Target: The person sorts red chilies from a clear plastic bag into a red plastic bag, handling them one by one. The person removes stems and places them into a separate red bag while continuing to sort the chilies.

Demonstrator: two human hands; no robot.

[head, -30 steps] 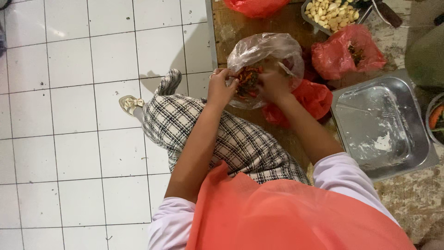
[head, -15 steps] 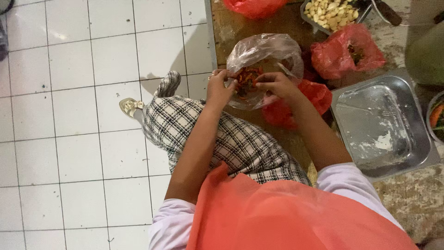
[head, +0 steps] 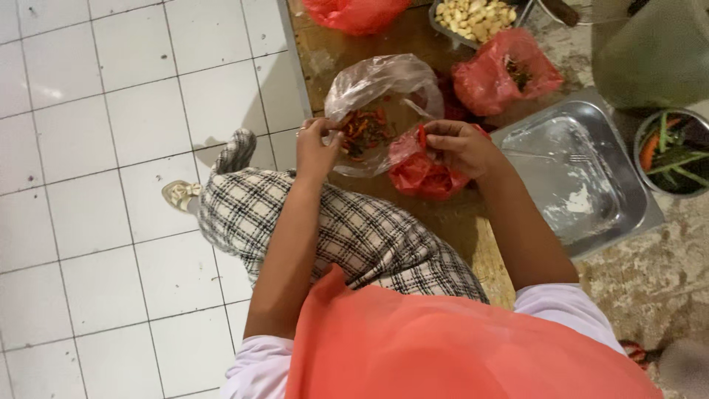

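Observation:
A clear plastic bag with red and green chilli pieces inside lies on a wooden board. My left hand pinches the bag's near left edge. My right hand has come out of the bag and holds a small red chilli between its fingertips, just right of the bag. Under my right hand sits a crumpled red plastic bag.
A steel tray lies to the right. A second red bag and a tray of pale garlic cloves sit farther back, with a third red bag at the top. A bowl of vegetables stands far right. White floor tiles lie left.
My right hand has drawn back out of the clear bag toward the right, carrying a red chilli. My left hand has stayed on the bag's edge.

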